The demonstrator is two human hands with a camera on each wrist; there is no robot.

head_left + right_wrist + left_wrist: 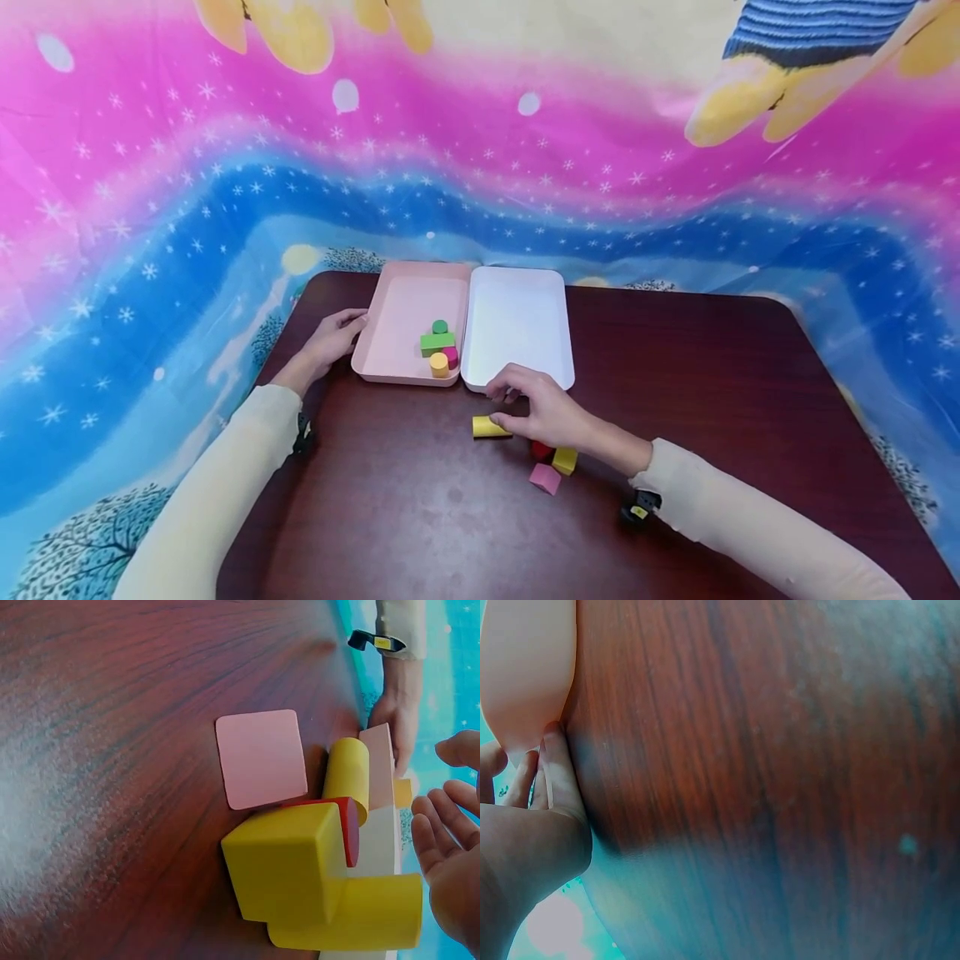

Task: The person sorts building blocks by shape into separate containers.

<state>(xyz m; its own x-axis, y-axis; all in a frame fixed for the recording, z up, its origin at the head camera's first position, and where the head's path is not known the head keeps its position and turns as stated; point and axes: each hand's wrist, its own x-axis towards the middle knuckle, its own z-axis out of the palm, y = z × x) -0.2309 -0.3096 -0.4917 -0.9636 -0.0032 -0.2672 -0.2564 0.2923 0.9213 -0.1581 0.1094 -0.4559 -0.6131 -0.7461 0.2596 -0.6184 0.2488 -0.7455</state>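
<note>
While the straight-fingered left hand (327,342) touches the pink tray (397,308) at its nine o'clock, the empty, half-spread right hand (547,409) hovers, a yellow cylinder (484,428) at eight.

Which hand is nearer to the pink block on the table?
Right. The right hand is just beyond the pink block; the left hand is farther away, at the left side of the pink tray.

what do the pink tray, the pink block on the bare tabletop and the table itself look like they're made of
Pink tray: probably moulded plastic, smooth, judging by its thin rim and rounded corners.
Pink block: perhaps painted wood, though foam is possible; its face looks even and matte.
Table: wood or wood-look laminate, with streaky reddish-brown grain and a slight sheen.
</note>
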